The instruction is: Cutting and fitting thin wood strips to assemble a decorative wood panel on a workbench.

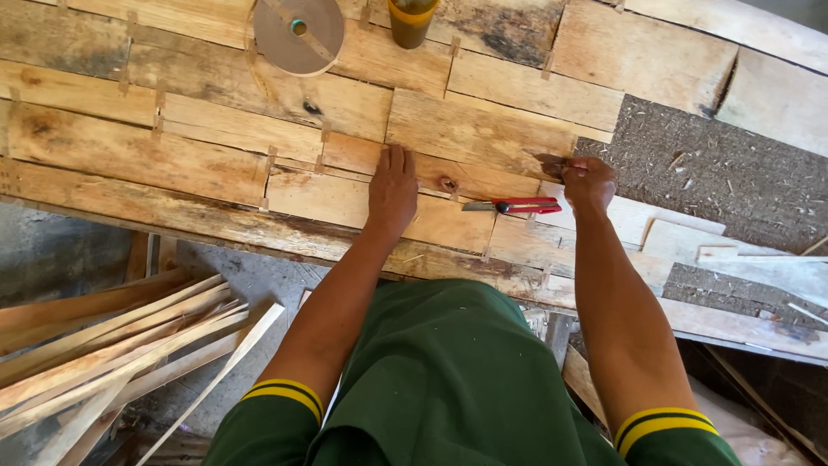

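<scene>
Head view, looking straight down: the left hand [392, 192] lies flat, fingers straight and close together, palm pressed on a pale veneer strip [379, 203] in the patchwork of wood pieces covering the bench [172, 220]. It grips nothing; it only pins the strip down. The right hand [590, 182] is curled tight, fingers closed at a dark, rough spot [548, 162] on the edge of the neighbouring piece; whether it pinches a scrap or a bit of tape there, I cannot tell. Just beside its wrist rests a red utility knife [520, 206], blade end pointing towards the left hand, not held by either hand.

Small tan tape tabs [269, 162] bridge the seams all over the sheet, and a roll of brown tape [297, 33] sits at the far edge next to a dark bottle [410, 19]. To the right, bare coarse board [707, 173] shows where no pieces lie. Down on the left, loose thin slats [112, 345] are stacked below the bench.

To do this well, I'd judge the flat palm should keep steady weight near the seam so the strip can't creep, while the closed fingers work the edge gently, since veneer this thin looks likely to split. The knife is close enough to grab without lifting the pinning hand.
</scene>
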